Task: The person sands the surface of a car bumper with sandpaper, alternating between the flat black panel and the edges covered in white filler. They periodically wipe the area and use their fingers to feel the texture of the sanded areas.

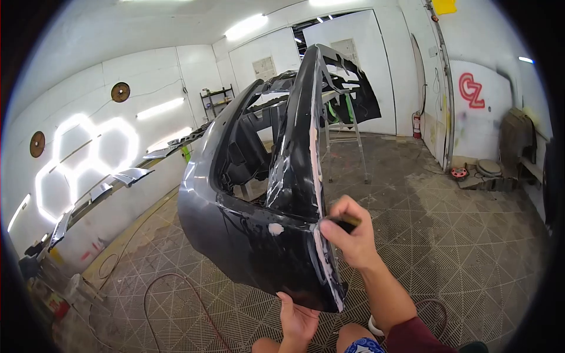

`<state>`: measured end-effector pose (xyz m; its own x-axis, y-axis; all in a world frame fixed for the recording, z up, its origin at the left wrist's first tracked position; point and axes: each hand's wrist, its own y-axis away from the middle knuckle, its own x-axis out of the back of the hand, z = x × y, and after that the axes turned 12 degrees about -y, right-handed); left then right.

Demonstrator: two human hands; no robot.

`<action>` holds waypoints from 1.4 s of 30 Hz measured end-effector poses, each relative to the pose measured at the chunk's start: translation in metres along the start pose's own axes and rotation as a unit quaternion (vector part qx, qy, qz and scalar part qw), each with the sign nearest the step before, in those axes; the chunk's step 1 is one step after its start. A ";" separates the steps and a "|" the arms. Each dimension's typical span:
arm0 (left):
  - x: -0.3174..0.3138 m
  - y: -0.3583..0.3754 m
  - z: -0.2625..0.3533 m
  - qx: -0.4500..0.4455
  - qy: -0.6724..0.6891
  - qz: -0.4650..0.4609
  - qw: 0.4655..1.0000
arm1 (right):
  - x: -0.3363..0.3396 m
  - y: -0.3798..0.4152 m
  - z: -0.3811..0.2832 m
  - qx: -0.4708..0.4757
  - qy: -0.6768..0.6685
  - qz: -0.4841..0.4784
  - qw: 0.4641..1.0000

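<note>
White-walled spray booth, gridded floor (459, 235). Left hand (297, 320) cupped under bumper (247, 235) bottom edge; right hand (347, 232) pinching small dark block (348, 222) against filler seam. Risk: bumper slipping, gouging filler.

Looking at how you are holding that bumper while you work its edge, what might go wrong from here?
The bumper stands on end, steadied from below only by the left hand; it could tip or slip. The right hand presses a small dark tool on the pale filler along the edge; a slip might scratch the glossy paint. The hose on the floor is a likely trip hazard.
</note>
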<state>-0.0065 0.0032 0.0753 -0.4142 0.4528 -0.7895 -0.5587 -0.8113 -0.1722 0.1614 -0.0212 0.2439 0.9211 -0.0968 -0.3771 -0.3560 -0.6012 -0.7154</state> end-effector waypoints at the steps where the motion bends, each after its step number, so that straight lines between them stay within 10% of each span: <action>1: 0.003 0.000 0.001 -0.006 0.001 -0.013 1.000 | 0.002 0.009 0.005 0.042 0.042 -0.011 0.998; 20: 0.009 -0.001 0.015 -0.005 0.036 0.016 0.999 | -0.022 0.024 -0.014 0.107 0.295 -0.017 0.949; 36: 0.016 -0.010 0.011 -0.034 0.028 0.018 0.999 | -0.025 0.005 -0.013 0.031 0.198 0.056 0.978; 38: 0.019 -0.010 0.008 -0.034 0.036 0.010 0.999 | -0.025 0.009 -0.017 -0.138 0.001 0.086 0.987; 42: 0.029 -0.015 0.000 -0.044 0.038 0.002 0.998 | -0.031 0.002 -0.015 -0.054 0.101 0.103 0.988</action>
<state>-0.0096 0.0286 0.0549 -0.3585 0.4230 -0.8322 -0.4900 -0.8441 -0.2179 0.1342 -0.0310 0.2633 0.8477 -0.3758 -0.3745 -0.5300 -0.6319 -0.5655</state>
